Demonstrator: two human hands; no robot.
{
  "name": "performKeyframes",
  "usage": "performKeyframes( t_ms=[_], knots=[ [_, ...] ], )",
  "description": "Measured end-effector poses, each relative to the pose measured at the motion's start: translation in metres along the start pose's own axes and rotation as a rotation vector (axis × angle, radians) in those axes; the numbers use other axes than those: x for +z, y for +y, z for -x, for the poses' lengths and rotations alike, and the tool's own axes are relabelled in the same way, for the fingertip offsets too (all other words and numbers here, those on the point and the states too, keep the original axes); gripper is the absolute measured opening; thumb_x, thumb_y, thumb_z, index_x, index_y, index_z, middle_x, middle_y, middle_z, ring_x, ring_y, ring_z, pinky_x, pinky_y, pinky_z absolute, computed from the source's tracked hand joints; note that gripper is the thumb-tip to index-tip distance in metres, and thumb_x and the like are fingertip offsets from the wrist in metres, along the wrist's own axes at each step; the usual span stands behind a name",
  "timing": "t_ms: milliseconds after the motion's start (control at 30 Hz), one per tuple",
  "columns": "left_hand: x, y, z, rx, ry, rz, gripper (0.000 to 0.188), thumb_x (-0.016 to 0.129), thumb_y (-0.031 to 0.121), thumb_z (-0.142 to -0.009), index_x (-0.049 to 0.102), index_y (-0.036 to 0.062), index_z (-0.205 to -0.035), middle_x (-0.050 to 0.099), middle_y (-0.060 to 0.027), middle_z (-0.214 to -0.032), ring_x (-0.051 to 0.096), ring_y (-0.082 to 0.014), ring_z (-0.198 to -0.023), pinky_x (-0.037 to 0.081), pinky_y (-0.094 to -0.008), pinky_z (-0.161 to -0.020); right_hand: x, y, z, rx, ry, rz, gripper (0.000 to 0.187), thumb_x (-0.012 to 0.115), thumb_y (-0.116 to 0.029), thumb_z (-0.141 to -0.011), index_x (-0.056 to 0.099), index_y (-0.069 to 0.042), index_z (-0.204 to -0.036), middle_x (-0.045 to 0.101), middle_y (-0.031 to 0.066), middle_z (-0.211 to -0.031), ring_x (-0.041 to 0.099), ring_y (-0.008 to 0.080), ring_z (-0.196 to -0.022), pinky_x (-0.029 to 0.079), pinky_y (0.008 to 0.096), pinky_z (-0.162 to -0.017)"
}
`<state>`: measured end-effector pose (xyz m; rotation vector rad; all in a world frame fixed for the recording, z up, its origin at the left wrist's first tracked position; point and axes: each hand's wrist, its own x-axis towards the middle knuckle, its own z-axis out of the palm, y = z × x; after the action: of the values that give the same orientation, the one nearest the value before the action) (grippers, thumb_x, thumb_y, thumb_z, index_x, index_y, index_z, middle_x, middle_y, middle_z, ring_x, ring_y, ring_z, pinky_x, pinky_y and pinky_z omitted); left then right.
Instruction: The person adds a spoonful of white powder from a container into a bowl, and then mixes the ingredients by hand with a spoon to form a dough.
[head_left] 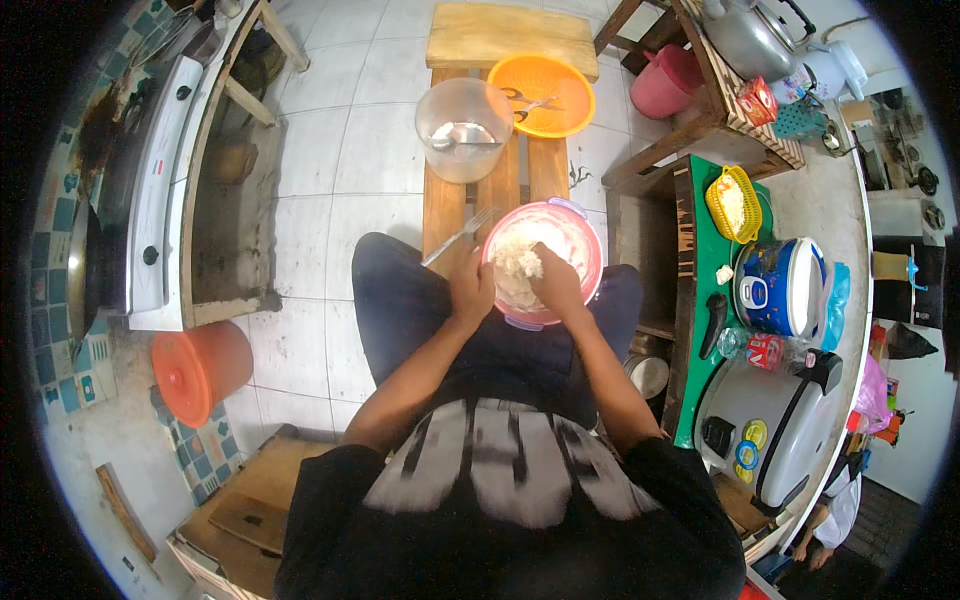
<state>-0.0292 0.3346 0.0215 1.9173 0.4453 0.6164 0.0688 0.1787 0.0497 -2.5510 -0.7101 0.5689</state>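
A pink bowl (598,262) with lilac handles rests over my lap, at the near end of a wooden bench (440,205). White, crumbly, dough-like stuff (513,252) fills its left part, and pale residue coats the rest. My left hand (470,288) grips the bowl's left side. Inside, my right hand (558,282) has its fingers curled into the crumbly stuff, with a clump at the fingertips; the stuff partly hides them. Just beyond my left hand, a metal fork (455,240) lies slanted on the bench.
Farther along the bench stand a translucent tub (428,108) holding metal utensils and an orange basket (588,100) with scissors (524,103). At right are a yellow basket (752,222), blue rice cooker (765,285) and large grey cooker (735,400). A stove (160,190) and orange bucket (215,365) stand left.
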Motion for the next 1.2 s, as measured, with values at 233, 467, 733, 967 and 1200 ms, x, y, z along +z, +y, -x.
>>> performKeyframes(
  t_ms=[233, 467, 733, 967, 1200],
  knots=[
    [0.004, -0.005, -0.001, 0.095, 0.108, -0.061, 0.029, 0.051, 0.008, -0.088, 0.063, -0.0041, -0.111, 0.06, -0.0279, -0.109, 0.058, -0.0465, -0.099, 0.048, -0.0477, -0.085, -0.065, -0.046, 0.025, -0.122, -0.114, -0.071, 0.059, 0.074, -0.011, -0.074, 0.054, -0.004, -0.128, 0.06, 0.0248, -0.115, 0.056, 0.0438, -0.11, 0.049, 0.0478, -0.092],
    [0.004, 0.002, -0.003, -0.009, 0.017, -0.055, 0.032, 0.051, 0.009, -0.087, 0.062, -0.0041, -0.115, 0.06, -0.0265, -0.106, 0.059, -0.045, -0.1, 0.048, -0.0473, -0.084, 0.012, -0.015, 0.021, -0.381, 0.112, 0.244, 0.048, 0.059, -0.001, -0.08, 0.059, -0.008, -0.127, 0.061, 0.0229, -0.114, 0.055, 0.044, -0.11, 0.052, 0.048, -0.09],
    [0.004, 0.0, -0.015, -0.111, -0.231, -0.068, 0.039, 0.052, 0.007, -0.085, 0.057, -0.0027, -0.122, 0.061, -0.0259, -0.114, 0.057, -0.0449, -0.106, 0.046, -0.0493, -0.09, -0.02, 0.001, 0.006, -0.263, -0.046, 0.216, 0.052, 0.07, 0.002, -0.071, 0.066, -0.011, -0.121, 0.06, 0.0178, -0.116, 0.056, 0.0384, -0.11, 0.053, 0.0433, -0.09],
    [0.003, 0.022, -0.012, -0.221, -0.158, -0.14, 0.043, 0.053, 0.003, -0.084, 0.057, -0.0011, -0.127, 0.063, -0.0265, -0.116, 0.059, -0.044, -0.11, 0.047, -0.0485, -0.095, -0.047, 0.01, -0.004, -0.484, 0.058, 0.633, 0.031, 0.061, -0.009, -0.085, 0.068, -0.007, -0.115, 0.061, 0.0151, -0.116, 0.057, 0.034, -0.11, 0.058, 0.0366, -0.078],
    [0.007, 0.027, 0.003, -0.182, -0.092, -0.046, 0.04, 0.051, 0.001, -0.084, 0.059, -0.003, -0.123, 0.064, -0.0272, -0.11, 0.06, -0.0456, -0.104, 0.048, -0.0489, -0.09, -0.012, 0.005, 0.031, -0.077, -0.034, 0.779, 0.031, 0.056, -0.014, -0.092, 0.064, -0.006, -0.121, 0.056, 0.0164, -0.118, 0.054, 0.033, -0.112, 0.058, 0.0327, -0.076]
  ],
)
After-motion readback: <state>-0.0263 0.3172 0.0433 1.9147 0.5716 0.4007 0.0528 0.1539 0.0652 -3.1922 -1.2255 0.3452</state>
